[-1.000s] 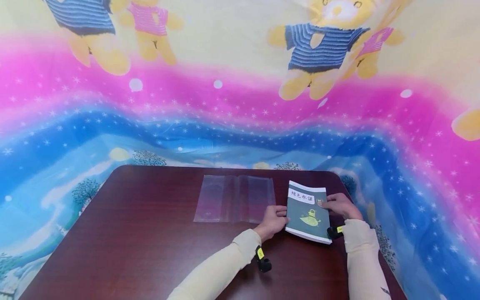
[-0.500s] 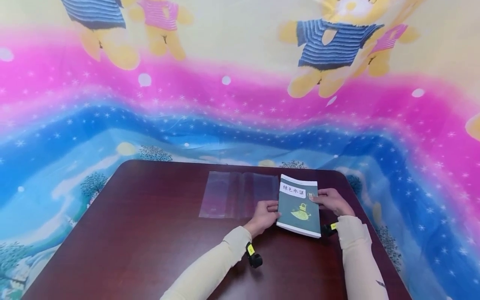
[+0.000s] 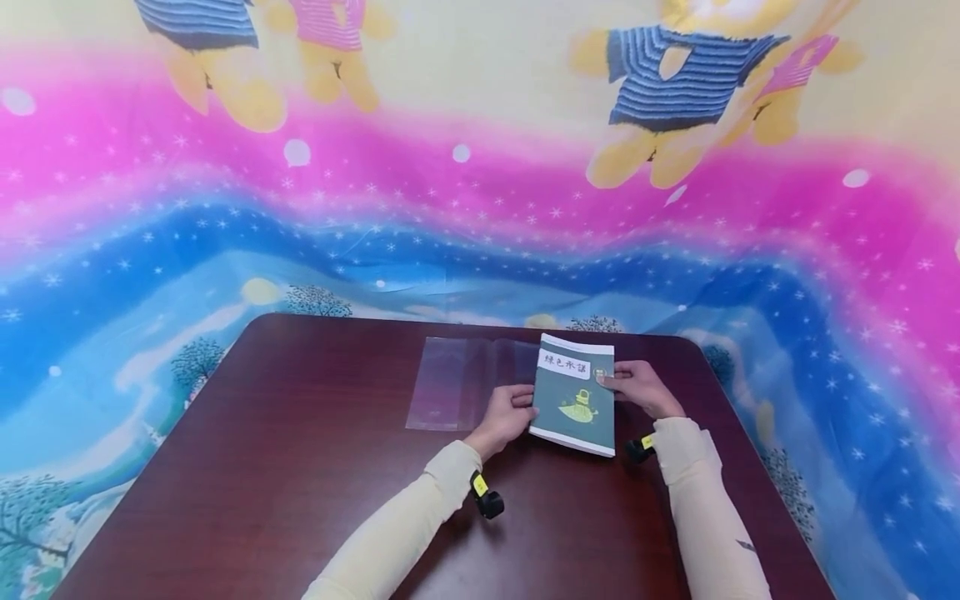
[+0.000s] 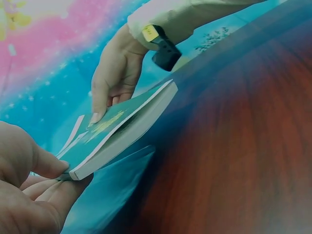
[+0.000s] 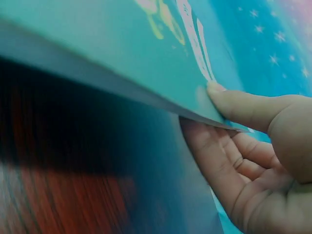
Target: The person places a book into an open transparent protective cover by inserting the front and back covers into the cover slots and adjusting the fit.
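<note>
A green paperback book (image 3: 573,408) with a white title label and a yellow drawing is held in both hands, raised over the table in the wrist views. My left hand (image 3: 506,417) pinches its spine edge, thumb on the cover and fingers beneath, as the left wrist view shows. At the opposite edge my right hand (image 3: 643,388) grips the book, with the thumb (image 5: 243,105) on top and fingers under the pages. A clear plastic book cover (image 3: 442,387) lies spread flat on the table, its right part hidden behind the book.
The dark reddish-brown table (image 3: 300,467) has rounded far corners. Behind it hangs a colourful cloth backdrop (image 3: 480,200) with bears and snowflakes. Each wrist wears a black camera band, seen on the left (image 3: 486,497) and right (image 3: 640,448).
Both hands have carried the book leftward, so that it now overlaps the right part of the plastic cover in the head view. The head view has shifted slightly.
</note>
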Action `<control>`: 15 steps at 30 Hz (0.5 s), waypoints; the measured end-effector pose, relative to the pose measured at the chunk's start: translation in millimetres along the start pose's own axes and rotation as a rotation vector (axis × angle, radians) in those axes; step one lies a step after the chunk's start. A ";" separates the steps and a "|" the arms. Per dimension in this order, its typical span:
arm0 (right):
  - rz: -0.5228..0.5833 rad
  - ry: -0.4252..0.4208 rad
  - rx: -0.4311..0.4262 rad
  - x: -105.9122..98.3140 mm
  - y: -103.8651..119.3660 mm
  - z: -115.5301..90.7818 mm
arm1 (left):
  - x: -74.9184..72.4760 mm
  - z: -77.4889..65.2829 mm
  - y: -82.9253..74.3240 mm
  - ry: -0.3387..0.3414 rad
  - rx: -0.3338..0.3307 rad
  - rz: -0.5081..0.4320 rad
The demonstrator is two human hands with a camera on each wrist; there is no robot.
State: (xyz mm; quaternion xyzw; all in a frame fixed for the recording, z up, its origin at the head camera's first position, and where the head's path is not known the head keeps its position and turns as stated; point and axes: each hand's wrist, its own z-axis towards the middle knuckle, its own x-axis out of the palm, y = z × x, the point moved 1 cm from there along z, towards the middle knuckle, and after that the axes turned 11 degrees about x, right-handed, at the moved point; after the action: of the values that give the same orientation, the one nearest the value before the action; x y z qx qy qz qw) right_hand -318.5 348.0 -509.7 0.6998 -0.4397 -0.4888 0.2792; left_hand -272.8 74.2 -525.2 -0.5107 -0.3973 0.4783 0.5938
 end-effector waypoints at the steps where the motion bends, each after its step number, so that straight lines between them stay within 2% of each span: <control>1: 0.000 -0.004 -0.008 3.0 2.4 1.7 | -3.8 0.6 -0.9 -0.006 0.005 0.015; 7: -0.032 0.010 -0.043 19.9 14.8 9.1 | -23.3 2.5 -3.8 -0.033 0.008 0.069; 15: 0.006 0.079 -0.106 36.6 29.9 17.2 | -41.4 6.3 -0.9 -0.061 0.018 0.088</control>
State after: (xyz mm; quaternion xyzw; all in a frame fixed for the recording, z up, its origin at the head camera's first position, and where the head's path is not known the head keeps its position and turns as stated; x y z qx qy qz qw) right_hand -339.8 302.5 -507.6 0.7015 -0.4039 -0.4825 0.3346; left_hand -288.1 35.3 -522.6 -0.5075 -0.3882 0.5229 0.5642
